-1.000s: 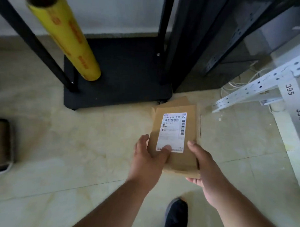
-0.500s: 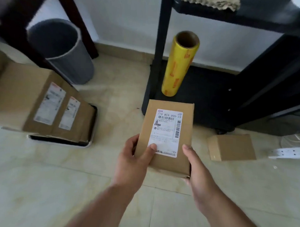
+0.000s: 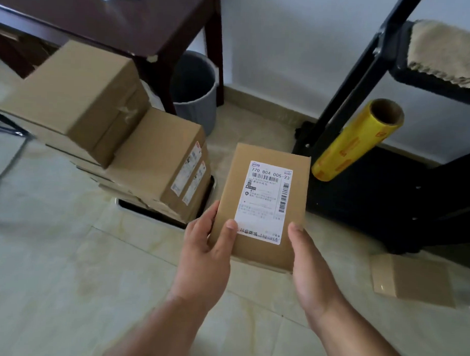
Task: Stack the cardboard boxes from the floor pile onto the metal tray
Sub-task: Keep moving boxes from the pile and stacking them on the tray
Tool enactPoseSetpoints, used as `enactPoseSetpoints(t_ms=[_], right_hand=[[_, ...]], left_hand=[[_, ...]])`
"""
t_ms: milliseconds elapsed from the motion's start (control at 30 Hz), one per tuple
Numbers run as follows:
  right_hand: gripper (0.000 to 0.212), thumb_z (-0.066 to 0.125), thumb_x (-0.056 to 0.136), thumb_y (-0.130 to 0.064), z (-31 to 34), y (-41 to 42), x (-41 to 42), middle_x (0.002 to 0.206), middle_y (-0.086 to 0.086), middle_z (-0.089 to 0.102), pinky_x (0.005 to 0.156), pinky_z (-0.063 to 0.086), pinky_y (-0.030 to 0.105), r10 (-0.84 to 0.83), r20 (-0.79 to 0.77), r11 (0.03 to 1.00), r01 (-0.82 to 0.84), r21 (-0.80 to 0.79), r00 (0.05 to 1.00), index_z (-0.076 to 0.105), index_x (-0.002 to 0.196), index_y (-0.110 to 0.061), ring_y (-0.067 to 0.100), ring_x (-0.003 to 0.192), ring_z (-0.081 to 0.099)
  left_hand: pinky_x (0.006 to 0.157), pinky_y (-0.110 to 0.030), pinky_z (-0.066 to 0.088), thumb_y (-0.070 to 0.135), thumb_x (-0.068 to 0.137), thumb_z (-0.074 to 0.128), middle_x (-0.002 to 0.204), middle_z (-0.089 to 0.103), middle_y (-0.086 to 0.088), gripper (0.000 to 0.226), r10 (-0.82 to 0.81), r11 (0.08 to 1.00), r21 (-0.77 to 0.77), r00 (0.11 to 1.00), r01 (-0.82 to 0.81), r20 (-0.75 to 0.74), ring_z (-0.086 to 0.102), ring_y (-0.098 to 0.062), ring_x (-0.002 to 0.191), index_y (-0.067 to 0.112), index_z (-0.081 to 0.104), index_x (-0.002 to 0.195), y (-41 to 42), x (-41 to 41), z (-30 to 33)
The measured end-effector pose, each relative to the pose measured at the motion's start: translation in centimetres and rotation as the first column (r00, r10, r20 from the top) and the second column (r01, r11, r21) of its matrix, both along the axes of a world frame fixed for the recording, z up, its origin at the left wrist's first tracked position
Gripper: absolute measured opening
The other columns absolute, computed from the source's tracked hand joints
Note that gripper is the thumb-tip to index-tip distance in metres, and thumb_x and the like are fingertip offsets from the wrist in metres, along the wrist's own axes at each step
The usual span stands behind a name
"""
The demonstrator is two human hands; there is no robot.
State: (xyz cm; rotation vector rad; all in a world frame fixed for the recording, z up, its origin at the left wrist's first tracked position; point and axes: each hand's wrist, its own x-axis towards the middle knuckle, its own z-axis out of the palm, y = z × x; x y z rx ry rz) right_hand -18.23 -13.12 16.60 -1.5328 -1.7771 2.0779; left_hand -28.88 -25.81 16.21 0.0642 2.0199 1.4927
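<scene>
Both hands grasp one cardboard box (image 3: 262,205) at centre frame, above the floor: the left hand (image 3: 207,256) and right hand (image 3: 309,265) clasp its near corners. Its long axis runs away from the person, label (image 3: 265,201) up, reading "770 B04 005-23". At left, a stack of boxes (image 3: 118,136) sits on the metal tray (image 3: 152,216). One more box (image 3: 411,282) lies lower right.

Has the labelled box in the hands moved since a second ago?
Yes. The labelled box was lifted off the floor pile and carried left, away from the yellow film roll, toward the stack on the metal tray; one box remains on the floor.
</scene>
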Motion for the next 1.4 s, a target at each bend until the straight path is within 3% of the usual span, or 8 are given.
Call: enactPoseSetpoints(t_ms=[200,400,567,767,967,1200,1300,1400], right_hand=[[0.060,0.042,0.092,-0.067,2.0,-2.9,-4.5,0.126,-0.021,0.072,0.112,0.044,0.040,-0.073,-0.114,0.996,0.077,0.036,0.991,0.060,0.140,-0.035,0.000,0.118,0.066],[0.034,0.049,0.105,-0.045,4.5,-5.4,-9.0,0.111,-0.023,0.077,0.080,0.053,0.015,-0.128,-0.165,0.991,0.134,0.027,0.978,0.065,0.130,-0.030,-0.008,0.099,0.071],[0.039,0.052,0.104,-0.050,5.5,-7.1,-14.5,0.114,-0.021,0.076,0.078,0.050,0.015,-0.109,-0.164,0.993,0.117,0.035,0.980,0.065,0.134,-0.029,-0.009,0.095,0.071],[0.044,0.054,0.101,-0.053,3.9,-8.4,-19.5,0.111,-0.020,0.074,0.054,0.044,-0.001,-0.048,-0.126,0.995,0.059,0.081,0.991,0.066,0.131,-0.023,-0.019,0.077,0.066],[0.056,0.053,0.094,-0.063,2.5,-9.2,-20.7,0.111,-0.016,0.078,0.088,0.056,0.029,-0.007,-0.039,0.999,0.009,0.046,0.999,0.066,0.133,-0.025,0.005,0.101,0.074],[0.046,0.056,0.096,-0.056,2.2,-9.4,-21.3,0.113,-0.016,0.076,0.091,0.058,0.038,-0.025,-0.051,0.994,0.030,0.109,0.998,0.059,0.136,-0.034,0.008,0.103,0.073],[0.038,0.053,0.101,-0.049,2.2,-9.3,-21.7,0.115,-0.017,0.075,0.092,0.057,0.038,-0.010,-0.085,0.991,0.021,0.134,0.996,0.059,0.136,-0.036,0.008,0.105,0.073],[0.034,0.051,0.102,-0.048,2.0,-9.4,-22.2,0.114,-0.018,0.076,0.097,0.057,0.044,0.011,-0.112,0.991,0.004,0.137,0.994,0.062,0.132,-0.036,0.008,0.105,0.073]], left_hand=[[0.069,-0.012,0.050,0.035,0.097,0.065,0.109,0.071,0.005,0.023,0.096,0.994,0.055,0.994,-0.092,-0.061,0.066,0.001,0.089,0.027,0.058,0.117,-2.5,-3.7,3.2],[0.102,-0.038,0.052,0.072,0.074,0.063,0.122,0.050,0.016,0.055,0.165,0.986,0.037,0.978,-0.162,-0.130,0.057,-0.013,0.114,0.045,0.066,0.123,-5.1,-7.7,6.5],[0.072,-0.009,0.049,0.052,0.091,0.066,0.123,0.059,0.009,0.045,0.139,0.988,-0.041,0.977,-0.147,-0.160,0.057,-0.008,0.112,0.042,0.059,0.134,-7.1,-12.2,7.8],[0.099,-0.030,0.049,0.050,0.091,0.069,0.121,0.062,0.017,0.044,0.267,0.957,-0.087,0.956,-0.278,-0.121,0.057,-0.006,0.118,0.033,0.052,0.127,-8.3,-15.7,7.0],[0.113,-0.034,0.043,0.050,0.091,0.071,0.143,0.053,0.017,0.059,0.284,0.954,-0.098,0.959,-0.284,-0.007,0.048,0.000,0.133,0.040,0.048,0.145,-9.3,-16.2,5.1],[0.100,-0.026,0.038,0.050,0.091,0.071,0.155,0.044,0.016,0.077,0.339,0.941,-0.052,0.922,-0.335,0.188,0.043,-0.001,0.138,0.038,0.034,0.158,-9.6,-16.4,4.6],[0.093,-0.021,0.039,0.055,0.091,0.067,0.139,0.059,0.019,0.063,0.333,0.943,-0.081,0.911,-0.322,0.242,0.055,0.000,0.125,0.034,0.050,0.148,-9.5,-16.6,4.6],[0.067,-0.007,0.036,0.049,0.098,0.061,0.084,0.065,0.036,0.011,0.321,0.946,-0.067,0.894,-0.317,0.313,0.056,0.022,0.075,0.040,0.067,0.101,-9.4,-16.6,4.9]])
